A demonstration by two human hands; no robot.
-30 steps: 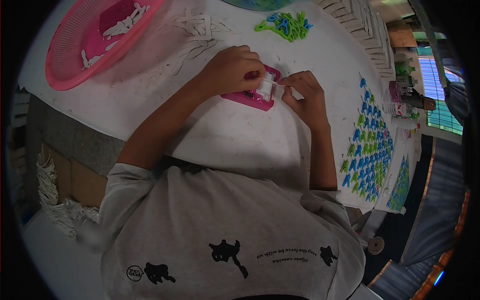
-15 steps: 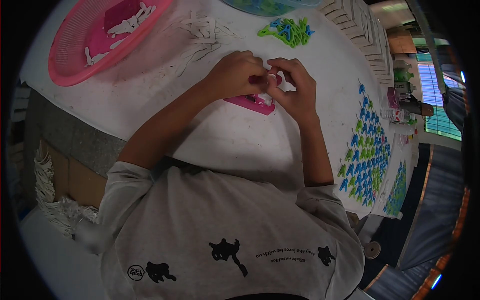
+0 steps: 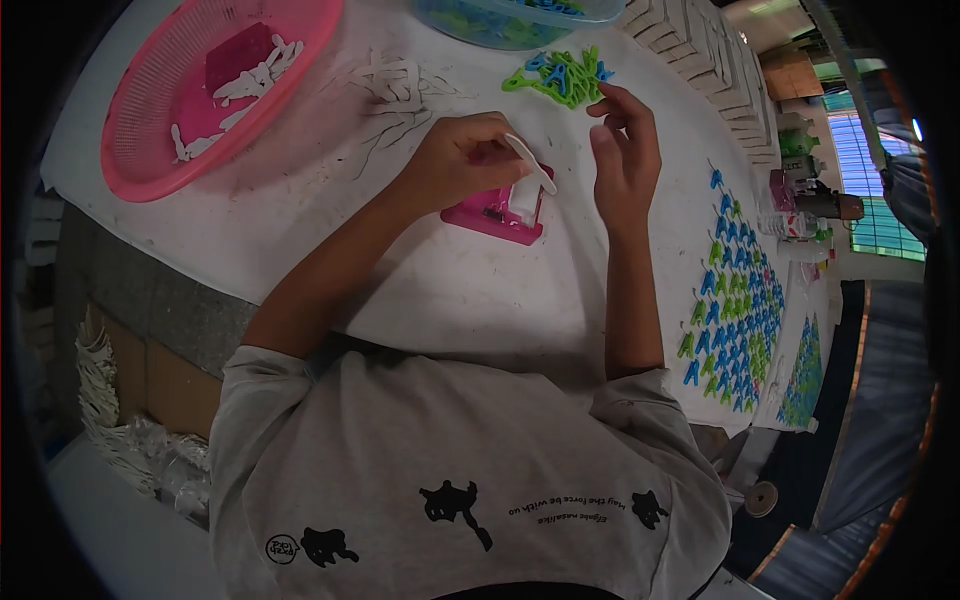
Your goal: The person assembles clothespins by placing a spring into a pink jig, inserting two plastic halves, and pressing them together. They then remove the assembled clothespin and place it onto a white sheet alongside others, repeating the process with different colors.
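My left hand (image 3: 465,160) pinches one end of a thin white strip (image 3: 532,165), which slants above a pink box (image 3: 500,228) on the white table. Something white and a small dark part show inside the box, partly hidden by the hand. To the right of the box, my right hand (image 3: 626,155) is raised with its fingers apart and nothing in it. Just beyond its fingertips lies a pile of green and blue clips (image 3: 565,80).
A pink basket (image 3: 125,150) with white strips stands at the upper left, near loose strips (image 3: 395,85) on the table. A blue tub (image 3: 500,35) of clips is at the top. Rows of clips (image 3: 735,300) and stacked white pieces (image 3: 700,75) lie right.
My right hand has parted from my left, moving right and opening. The white strip now shows clearly in my left hand, and more of the pink box is visible.
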